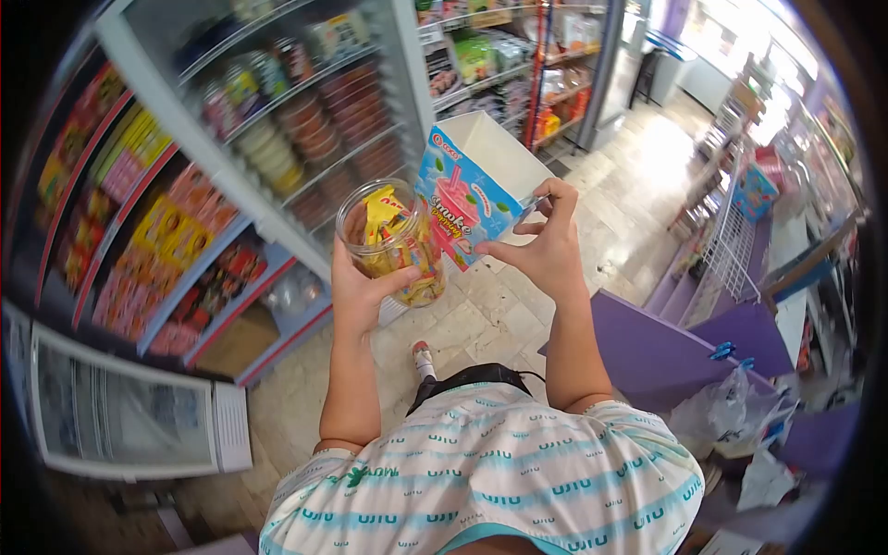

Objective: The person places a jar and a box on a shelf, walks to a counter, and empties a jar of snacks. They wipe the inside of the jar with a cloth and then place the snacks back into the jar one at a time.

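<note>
My left hand (363, 289) grips a clear plastic jar (392, 242) holding several yellow and red wrapped sweets. The jar's mouth is open and tilted up. My right hand (544, 245) holds an open blue and white cardboard box (474, 185) with a pink drink picture on its side. The box is tipped with one corner over the jar's mouth. Both are held up in front of my chest, above the tiled floor.
A glass-door fridge (305, 120) with jars and tubs stands at the left. Racks of snack packets (157, 250) run beside it. A purple counter (666, 342) with plastic bags (731, 407) is at the right. A chest freezer (120, 416) sits at lower left. Shelves (518, 65) line the far aisle.
</note>
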`<state>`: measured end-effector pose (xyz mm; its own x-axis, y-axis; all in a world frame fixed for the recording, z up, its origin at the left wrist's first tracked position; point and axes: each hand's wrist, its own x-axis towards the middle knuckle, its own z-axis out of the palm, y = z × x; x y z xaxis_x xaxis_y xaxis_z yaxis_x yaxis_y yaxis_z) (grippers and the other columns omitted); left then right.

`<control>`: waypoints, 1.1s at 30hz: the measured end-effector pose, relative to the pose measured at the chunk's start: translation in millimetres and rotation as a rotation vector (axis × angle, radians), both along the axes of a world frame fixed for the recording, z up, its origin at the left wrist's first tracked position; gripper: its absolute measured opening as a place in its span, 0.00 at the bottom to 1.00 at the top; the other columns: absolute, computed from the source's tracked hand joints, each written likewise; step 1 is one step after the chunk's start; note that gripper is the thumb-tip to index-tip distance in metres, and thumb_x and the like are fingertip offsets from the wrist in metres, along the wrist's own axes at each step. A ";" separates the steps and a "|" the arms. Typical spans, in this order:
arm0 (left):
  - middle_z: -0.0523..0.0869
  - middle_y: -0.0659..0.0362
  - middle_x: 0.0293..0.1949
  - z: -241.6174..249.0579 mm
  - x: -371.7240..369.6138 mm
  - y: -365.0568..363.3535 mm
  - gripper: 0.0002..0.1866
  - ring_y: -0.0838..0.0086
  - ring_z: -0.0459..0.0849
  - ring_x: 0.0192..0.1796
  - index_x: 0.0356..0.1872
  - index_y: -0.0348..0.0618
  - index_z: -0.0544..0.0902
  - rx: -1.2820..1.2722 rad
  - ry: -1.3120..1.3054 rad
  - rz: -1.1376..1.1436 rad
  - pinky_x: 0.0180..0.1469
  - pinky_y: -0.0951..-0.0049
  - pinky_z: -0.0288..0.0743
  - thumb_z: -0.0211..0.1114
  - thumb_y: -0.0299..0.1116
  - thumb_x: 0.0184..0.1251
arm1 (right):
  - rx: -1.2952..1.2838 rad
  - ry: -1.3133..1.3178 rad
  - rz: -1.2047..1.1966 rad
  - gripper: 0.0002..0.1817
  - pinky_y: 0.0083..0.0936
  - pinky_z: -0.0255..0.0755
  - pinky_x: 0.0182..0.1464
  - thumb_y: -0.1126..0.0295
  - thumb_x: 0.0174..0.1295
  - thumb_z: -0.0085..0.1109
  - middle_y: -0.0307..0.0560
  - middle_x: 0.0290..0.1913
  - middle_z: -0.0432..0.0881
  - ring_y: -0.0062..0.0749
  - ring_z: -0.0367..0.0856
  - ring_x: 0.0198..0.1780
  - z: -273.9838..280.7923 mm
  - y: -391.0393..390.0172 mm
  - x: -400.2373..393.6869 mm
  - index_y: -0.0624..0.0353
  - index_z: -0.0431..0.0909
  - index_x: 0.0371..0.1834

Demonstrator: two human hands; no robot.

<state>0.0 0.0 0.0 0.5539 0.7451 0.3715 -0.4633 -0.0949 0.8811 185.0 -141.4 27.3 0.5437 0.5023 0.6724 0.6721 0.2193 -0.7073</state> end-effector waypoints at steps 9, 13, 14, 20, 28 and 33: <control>0.70 0.51 0.62 -1.3 190.2 170.3 0.54 0.67 0.70 0.65 0.65 0.34 0.61 0.122 0.113 -0.538 0.67 0.66 0.65 0.83 0.25 0.30 | -0.315 -0.206 -0.448 0.24 0.36 0.75 0.35 0.70 0.47 0.72 0.49 0.39 0.75 0.48 0.80 0.34 2.9 95.2 92.7 0.58 0.68 0.43; 0.69 0.50 0.62 -11.6 277.6 194.1 0.55 0.67 0.70 0.65 0.66 0.34 0.60 0.139 0.158 -0.726 0.67 0.67 0.65 0.82 0.26 0.30 | -0.321 -0.080 -0.667 0.14 0.37 0.74 0.36 0.73 0.54 0.65 0.50 0.40 0.78 0.48 0.81 0.36 2.7 102.8 128.7 0.57 0.73 0.43; 0.69 0.49 0.63 -8.4 296.8 189.2 0.55 0.67 0.69 0.65 0.66 0.33 0.59 0.108 0.135 -0.781 0.67 0.67 0.65 0.82 0.26 0.30 | -0.291 -0.099 -0.729 0.13 0.36 0.74 0.35 0.74 0.54 0.64 0.50 0.39 0.79 0.46 0.82 0.36 2.0 100.5 141.1 0.57 0.74 0.43; 0.69 0.48 0.63 -13.4 431.1 163.6 0.54 0.65 0.70 0.65 0.65 0.32 0.59 0.065 0.035 -1.002 0.68 0.64 0.65 0.81 0.24 0.31 | -0.252 -0.027 -0.962 0.12 0.33 0.74 0.36 0.76 0.54 0.64 0.48 0.38 0.80 0.39 0.83 0.36 6.4 78.1 230.8 0.58 0.75 0.41; 0.69 0.48 0.63 -2.5 603.6 119.1 0.54 0.63 0.69 0.65 0.66 0.32 0.59 0.120 -0.024 -1.151 0.68 0.64 0.65 0.81 0.22 0.31 | -0.213 -0.036 -1.328 0.11 0.33 0.73 0.35 0.78 0.53 0.64 0.50 0.37 0.80 0.39 0.83 0.33 33.3 -3.3 366.9 0.60 0.76 0.39; 0.69 0.50 0.62 -5.4 698.7 109.0 0.54 0.63 0.70 0.65 0.66 0.33 0.60 0.049 -0.001 -1.291 0.67 0.65 0.66 0.82 0.22 0.30 | -0.314 -0.062 -1.783 0.10 0.38 0.72 0.36 0.75 0.55 0.62 0.51 0.34 0.79 0.45 0.82 0.33 52.0 -38.9 427.3 0.59 0.75 0.40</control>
<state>698.7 109.0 -5.4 0.8585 -0.3405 0.3836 -0.2437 0.3872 0.8892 612.3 -180.3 79.3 0.4947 -0.4934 0.7154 -0.0499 -0.8379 -0.5435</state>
